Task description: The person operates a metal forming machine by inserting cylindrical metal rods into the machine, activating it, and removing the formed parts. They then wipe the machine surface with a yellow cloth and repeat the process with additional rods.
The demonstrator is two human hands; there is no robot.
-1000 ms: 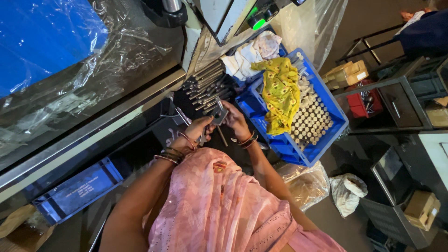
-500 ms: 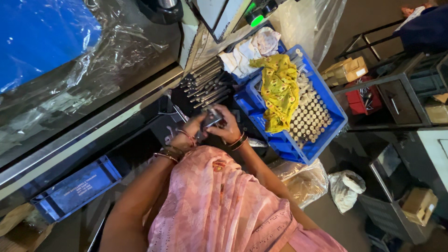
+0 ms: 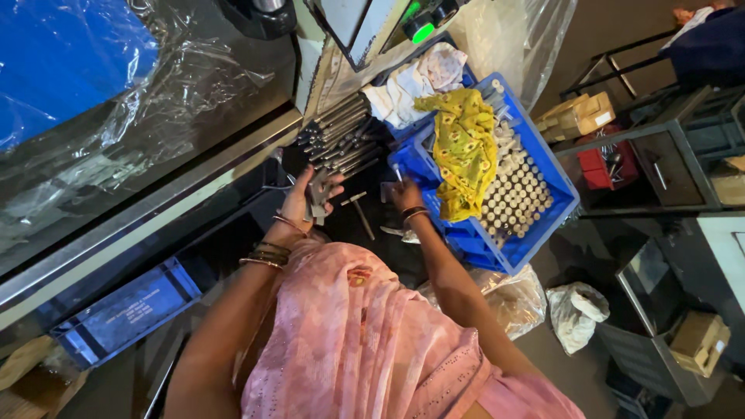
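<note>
Hands work apart over the dark desk (image 3: pixel 365 233). Left hand (image 3: pixel 306 198), grip clamped on a small grey metal part (image 3: pixel 317 192); right hand (image 3: pixel 405 194) pinches a thin pin (image 3: pixel 398 172) at the near-left edge of the blue crate (image 3: pixel 543 167). Farther: yellow cloth (image 3: pixel 464 147), rows of pale cylinders (image 3: pixel 516 194), steel rods (image 3: pixel 341 136).

Tan cardboard box (image 3: pixel 576 116) on right shelf; another (image 3: pixel 698 341) lower right.

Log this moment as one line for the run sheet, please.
left hand: holds grey metal part | right hand: at blue crate edge, small piece at fingertips | yellow cloth over crate | T-handle tool between hands
</note>
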